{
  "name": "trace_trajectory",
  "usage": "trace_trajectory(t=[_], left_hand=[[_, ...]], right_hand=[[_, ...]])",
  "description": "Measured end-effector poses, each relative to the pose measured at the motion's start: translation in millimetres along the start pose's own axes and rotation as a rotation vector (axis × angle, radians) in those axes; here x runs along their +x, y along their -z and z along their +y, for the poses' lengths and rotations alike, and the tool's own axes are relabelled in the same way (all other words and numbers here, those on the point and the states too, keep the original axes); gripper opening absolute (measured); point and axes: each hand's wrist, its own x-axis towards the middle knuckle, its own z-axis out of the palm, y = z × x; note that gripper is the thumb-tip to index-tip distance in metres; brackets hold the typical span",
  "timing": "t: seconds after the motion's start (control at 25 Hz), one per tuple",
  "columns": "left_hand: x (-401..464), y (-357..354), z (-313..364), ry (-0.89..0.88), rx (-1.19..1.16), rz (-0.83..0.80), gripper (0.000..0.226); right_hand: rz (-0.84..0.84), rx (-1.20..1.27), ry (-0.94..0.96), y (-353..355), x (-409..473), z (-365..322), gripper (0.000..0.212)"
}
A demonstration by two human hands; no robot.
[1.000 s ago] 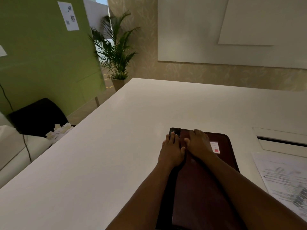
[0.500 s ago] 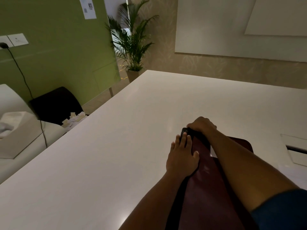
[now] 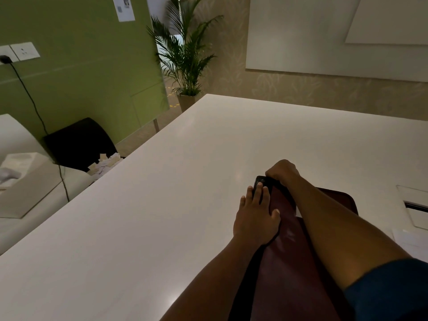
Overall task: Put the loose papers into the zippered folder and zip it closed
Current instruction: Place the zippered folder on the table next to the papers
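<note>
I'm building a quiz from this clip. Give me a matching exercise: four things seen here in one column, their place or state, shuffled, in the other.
Things:
1. left hand
2. right hand
3. folder
4. papers

Place or state:
A. flat on the table, under both forearms
B. curled at the folder's far corner
C. pale sheets at the right edge of view
D. spread flat, fingers on the folder's left edge

Pairs: 1-D, 2-B, 3-A, 4-C

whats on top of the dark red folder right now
The left hand lies flat on the folder near its far corner; the right hand curls over that corner. Its inside is covered.
</note>
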Motion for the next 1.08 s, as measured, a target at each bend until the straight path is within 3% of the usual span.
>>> trace_trajectory(t=[0.68, 0.88, 1.08], left_hand=[[-0.8, 0.8, 0.2, 0.006, -0.021, -0.019, 0.071], [0.5, 0.9, -0.1, 0.008, -0.007, -0.023, 0.070], [0.2, 1.7, -0.1, 0.018, 0.004, -0.037, 0.070]], right_hand=[[0.248, 0.072, -0.290, 66.6, -5.8, 133.1, 0.010], [0.246, 0.201, -0.328, 77.3, -2.2, 182.3, 0.027], [0.198, 0.225, -0.301, 85.0, -14.3, 187.9, 0.016]])
